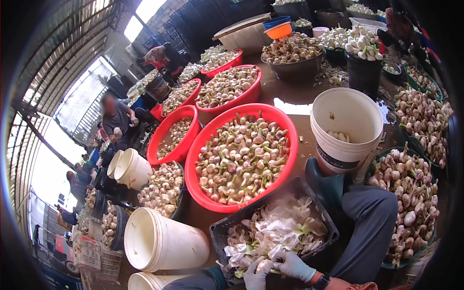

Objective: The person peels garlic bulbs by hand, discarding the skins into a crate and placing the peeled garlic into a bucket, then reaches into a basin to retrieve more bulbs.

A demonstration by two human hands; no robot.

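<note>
- The left hand (256, 276), in a pale glove, is pinching a garlic bulb (263, 265) between curled fingers.
- The right hand (294, 267), likewise gloved, is closing its fingertips on the same bulb from the other side; a watch (321, 281) is circling that wrist.
- The bulb is sitting between both hands, over the near edge of a black crate (332, 235); its contact with the crate cannot be determined.
- Loose peelings (285, 227) are filling the crate, some appearing blurred.
- A red tub (191, 164) is standing just beyond the crate, holding many short-stemmed bulbs (241, 159).
- A white bucket (333, 149) is standing upright right of the tub, holding a few pale pieces (340, 136).
- A boot (323, 181) is resting just beside that bucket.
- Another bucket (181, 241) is leaning well over, left of the crate.
- A heap of stemmed bulbs (403, 208) is rising beside the right knee (379, 205).
- A co-worker (118, 121) is sitting farther off, at left, near other tubs.
</note>
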